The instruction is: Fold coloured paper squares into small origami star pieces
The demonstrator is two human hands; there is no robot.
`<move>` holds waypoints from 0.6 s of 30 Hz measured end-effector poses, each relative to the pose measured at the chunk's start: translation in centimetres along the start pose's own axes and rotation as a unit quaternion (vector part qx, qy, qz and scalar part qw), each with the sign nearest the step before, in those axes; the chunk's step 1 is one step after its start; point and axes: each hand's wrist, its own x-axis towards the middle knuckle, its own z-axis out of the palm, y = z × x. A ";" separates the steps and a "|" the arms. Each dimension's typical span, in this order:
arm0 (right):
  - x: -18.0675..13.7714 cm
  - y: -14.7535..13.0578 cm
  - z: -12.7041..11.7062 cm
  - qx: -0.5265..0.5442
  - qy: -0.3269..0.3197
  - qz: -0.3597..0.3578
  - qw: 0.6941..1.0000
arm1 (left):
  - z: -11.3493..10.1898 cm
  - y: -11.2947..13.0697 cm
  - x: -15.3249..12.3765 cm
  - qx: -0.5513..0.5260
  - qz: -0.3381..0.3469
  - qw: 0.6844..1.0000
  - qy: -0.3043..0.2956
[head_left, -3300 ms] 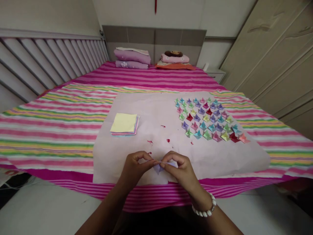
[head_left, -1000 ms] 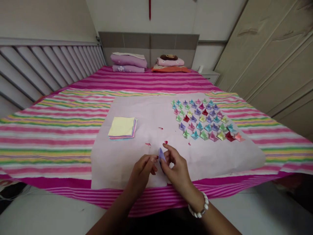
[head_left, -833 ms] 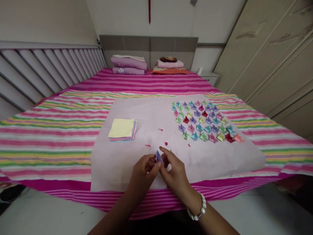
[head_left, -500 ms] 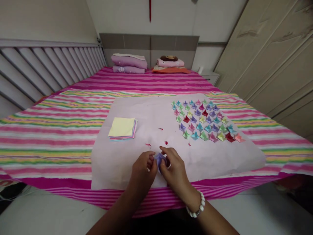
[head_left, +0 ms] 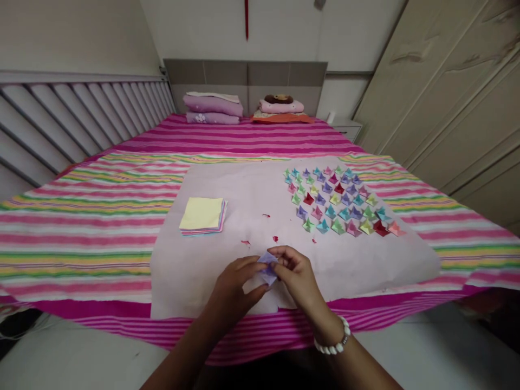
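Observation:
A small sheet of purple origami paper [head_left: 268,275], partly folded, is held between my two hands above the near part of the white sheet [head_left: 239,184]. My right hand [head_left: 296,269] pinches its right side between thumb and fingers. On the left side, my left hand [head_left: 238,284] has a forefinger across the paper's face, with the thumb spread lower near the bottom corner. Fingers cover part of the folds. To the left lies a stack of square paper [head_left: 202,213] with a pale yellow piece on top. Rows of folded paper boats [head_left: 333,199] in many colours stand at the right.
Small red marks or scraps [head_left: 275,239] dot the white sheet beyond my hands. The sheet lies on a striped bedspread [head_left: 101,227]. Folded bedding [head_left: 213,104] is piled by the headboard [head_left: 227,73]. A slatted rail [head_left: 81,116] runs along the left.
The purple paper has turned and shows more of its flat face. My left thumb has moved off it and downward, and the left forefinger now reaches across it.

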 end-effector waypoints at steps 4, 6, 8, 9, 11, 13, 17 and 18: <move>0.0 -0.1 -0.1 0.012 -0.017 0.004 1.000 | 0.1 0.3 0.5 -0.038 -0.030 0.995 0.082; -0.1 -0.1 -0.3 0.020 -0.041 0.005 0.999 | -0.1 0.7 0.7 -0.060 -0.043 0.992 0.105; -0.2 -0.1 -0.4 0.021 -0.067 0.009 0.998 | -0.3 1.1 0.8 -0.074 -0.064 0.990 0.104; -0.3 -0.1 -0.5 0.018 -0.079 0.012 0.997 | -0.4 1.3 0.9 -0.079 -0.074 0.989 0.097; -0.4 -0.1 -0.6 0.010 -0.100 0.016 0.995 | -0.5 1.6 0.9 -0.082 -0.091 0.989 0.084; -0.5 -0.1 -0.5 0.010 -0.110 0.021 0.994 | -0.6 1.8 0.9 -0.085 -0.098 0.989 0.071; -0.5 0.0 -0.3 0.020 -0.100 0.029 0.994 | -0.6 1.8 0.9 -0.103 -0.087 0.990 0.041; -0.5 0.0 -0.3 0.024 -0.098 0.030 0.994 | -0.6 1.8 0.9 -0.110 -0.081 0.990 0.038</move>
